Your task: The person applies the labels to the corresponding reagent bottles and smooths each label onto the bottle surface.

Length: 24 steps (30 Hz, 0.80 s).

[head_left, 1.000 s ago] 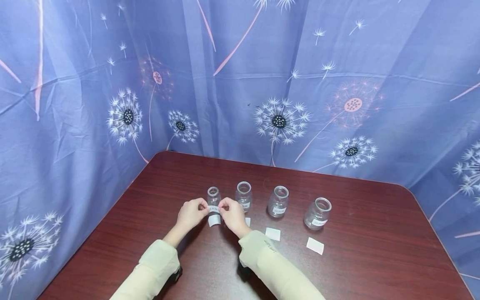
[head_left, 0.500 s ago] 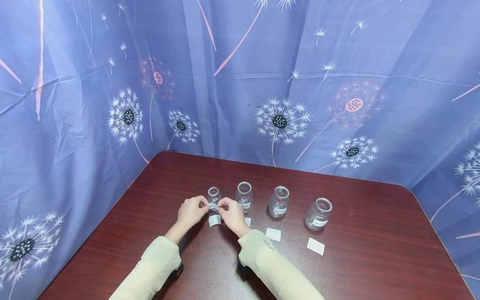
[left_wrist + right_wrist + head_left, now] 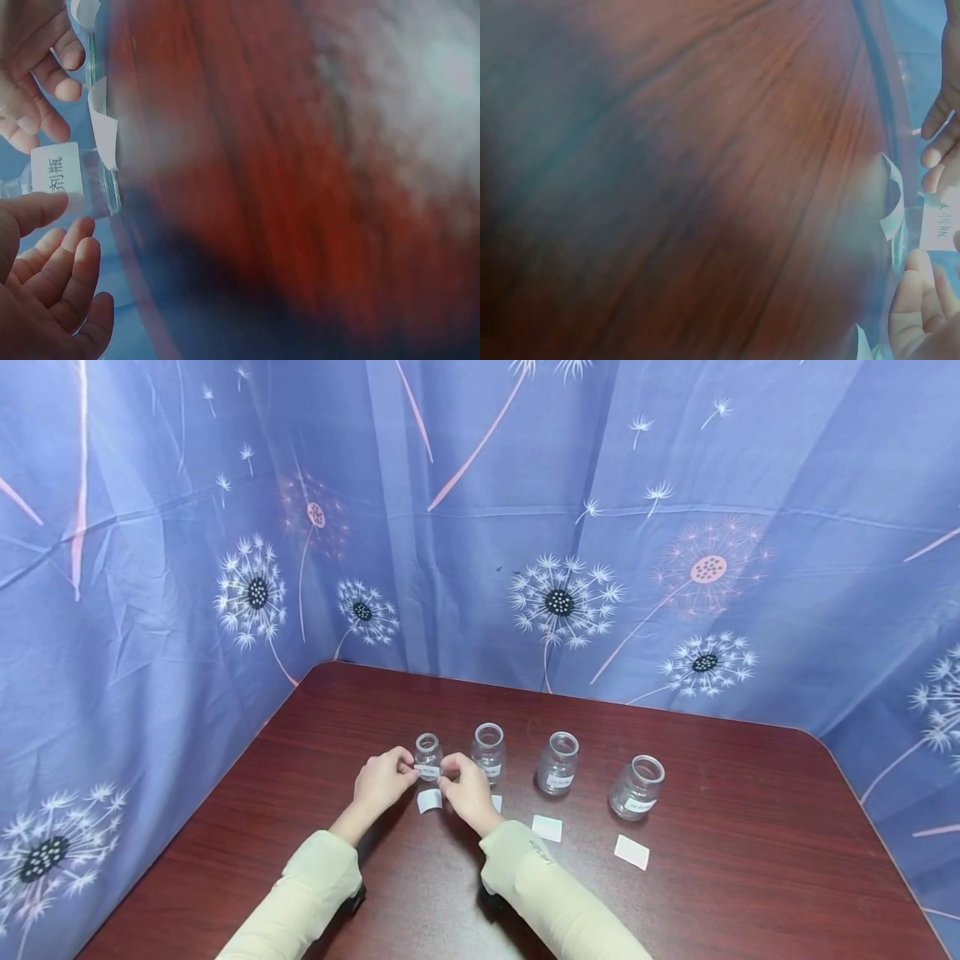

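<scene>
A small glass jar (image 3: 428, 753) stands at the left end of a row, with a white printed label (image 3: 428, 771) across its front. My left hand (image 3: 382, 783) is at the jar's left side. In the left wrist view its straight thumb (image 3: 39, 211) presses the label's edge, while the other fingers (image 3: 81, 274) hang loosely bent below. On the opposite side, my right hand (image 3: 467, 792) has its fingertips right at the label's other edge, fingers relaxed and spread. In front of this jar lies a curled white paper piece (image 3: 429, 801).
Three more labelled glass jars stand to the right: a near one (image 3: 489, 752), a middle one (image 3: 557, 766) and a far-right one (image 3: 636, 789). White paper pieces lie before them, including a flat one (image 3: 632, 852). A patterned blue curtain (image 3: 465, 568) backs the reddish-brown table (image 3: 720, 877).
The label, pinched and bowed between both hands' fingertips before, now lies against the leftmost jar's front. My fingers have loosened at its two ends. The other jars have not moved.
</scene>
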Motion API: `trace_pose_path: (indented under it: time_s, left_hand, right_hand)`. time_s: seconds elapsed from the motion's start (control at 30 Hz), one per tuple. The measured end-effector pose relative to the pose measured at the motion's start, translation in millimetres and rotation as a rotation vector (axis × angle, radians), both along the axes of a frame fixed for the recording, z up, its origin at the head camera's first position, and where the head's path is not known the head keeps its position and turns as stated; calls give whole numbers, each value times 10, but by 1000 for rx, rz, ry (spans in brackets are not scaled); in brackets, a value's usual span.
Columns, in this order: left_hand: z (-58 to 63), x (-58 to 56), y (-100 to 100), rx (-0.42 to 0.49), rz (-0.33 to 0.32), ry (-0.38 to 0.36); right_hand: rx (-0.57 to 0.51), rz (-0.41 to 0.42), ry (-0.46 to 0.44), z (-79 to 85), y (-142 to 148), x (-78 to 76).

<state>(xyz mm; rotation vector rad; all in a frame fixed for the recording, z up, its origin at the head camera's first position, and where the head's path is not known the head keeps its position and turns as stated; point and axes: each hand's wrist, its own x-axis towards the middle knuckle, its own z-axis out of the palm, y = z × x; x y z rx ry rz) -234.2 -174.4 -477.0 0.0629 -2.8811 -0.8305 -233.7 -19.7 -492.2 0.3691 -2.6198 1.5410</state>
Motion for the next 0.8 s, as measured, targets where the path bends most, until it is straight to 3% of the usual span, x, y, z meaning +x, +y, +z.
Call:
trace_pose_path:
  time_s: [0.17, 0.37, 0.47, 0.6, 0.8]
  left_hand:
    - [1, -42, -61, -5, -54, 6]
    - [-26, -140, -129, 7, -274, 49]
    - [-41, -178, -146, 23, -337, 21]
    - [-46, -209, -151, 46, -344, -19]
    - [-34, -193, -150, 38, -358, 30]
  right_hand:
    - [-13, 29, -37, 13, -12, -7]
    - [43, 111, -36, 22, 5, -46]
    - [31, 158, -77, 14, 22, -63]
    - [-31, 199, -150, 15, 31, -67]
    - [35, 186, -108, 21, 51, -67]
